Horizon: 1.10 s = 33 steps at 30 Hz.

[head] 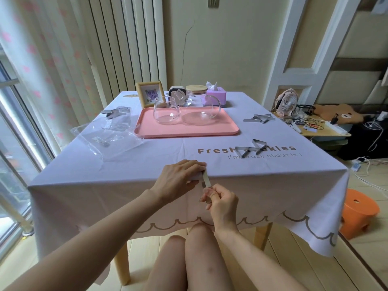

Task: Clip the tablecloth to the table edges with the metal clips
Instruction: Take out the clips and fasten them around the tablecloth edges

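A lavender tablecloth (pixel 130 181) covers the table (pixel 122 261) and hangs down over its near edge. At 6 o'clock on the table, right on that near edge, a metal clip (pixel 206 179) stands upright against the cloth, its top at the rim and its leg pointing down the overhang.

The left hand (pixel 180 177) rests over the edge just at 9 o'clock of the clip, fingers curled on the tabletop with their tips on the clip's upper end and the thumb tucked beneath the rim. The right hand (pixel 221 201) is below it, at 6 o'clock of the clip, closed around the clip's lower end, pinching it between thumb and fingers.

Loose clips lie on the cloth: a near pair (pixel 251 148) at 4 o'clock of the table's middle, on the printed lettering, a far pair (pixel 260 118) at 2 o'clock, and a left pair (pixel 111 113) at 10 o'clock beside a clear plastic bag (pixel 98 135).

A pink tray (pixel 186 132) sits toward 12 o'clock, carrying a glass cup (pixel 165 112) and a glass teapot (pixel 199 110). Behind it stand a picture frame (pixel 149 93) and a tissue box (pixel 217 95). An orange stool (pixel 359 213) is on the floor at 3 o'clock.
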### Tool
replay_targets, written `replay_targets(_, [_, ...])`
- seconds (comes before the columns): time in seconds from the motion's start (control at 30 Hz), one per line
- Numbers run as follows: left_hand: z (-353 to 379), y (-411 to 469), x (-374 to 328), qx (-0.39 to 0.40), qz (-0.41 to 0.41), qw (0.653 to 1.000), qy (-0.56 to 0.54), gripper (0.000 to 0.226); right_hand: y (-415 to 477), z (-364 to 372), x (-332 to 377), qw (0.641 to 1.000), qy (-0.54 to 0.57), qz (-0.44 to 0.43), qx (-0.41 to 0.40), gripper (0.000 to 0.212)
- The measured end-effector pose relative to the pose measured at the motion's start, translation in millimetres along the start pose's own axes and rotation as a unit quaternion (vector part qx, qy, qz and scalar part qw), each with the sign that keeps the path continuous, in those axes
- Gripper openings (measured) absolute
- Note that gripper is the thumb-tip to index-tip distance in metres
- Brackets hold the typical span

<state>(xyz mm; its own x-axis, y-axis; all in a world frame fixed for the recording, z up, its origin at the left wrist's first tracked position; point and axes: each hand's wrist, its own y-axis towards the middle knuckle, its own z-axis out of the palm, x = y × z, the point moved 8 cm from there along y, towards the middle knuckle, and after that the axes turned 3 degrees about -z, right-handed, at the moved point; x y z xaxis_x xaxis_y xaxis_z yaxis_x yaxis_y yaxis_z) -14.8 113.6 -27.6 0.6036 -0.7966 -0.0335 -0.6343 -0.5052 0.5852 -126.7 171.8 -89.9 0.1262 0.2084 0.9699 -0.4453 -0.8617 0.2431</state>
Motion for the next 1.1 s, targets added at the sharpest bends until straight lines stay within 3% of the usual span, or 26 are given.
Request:
replay_targets(0.67, [0,1,0,0.000,-0.003,1.000,-0.006,0.047,8,5,2,1.000,-0.020,0.015,-0.017,0.041])
replay_targets(1.1, [-2,1,-2,-0.009,-0.011,1.000,0.014,0.041,12,8,0,0.999,-0.013,0.011,-0.039,0.027])
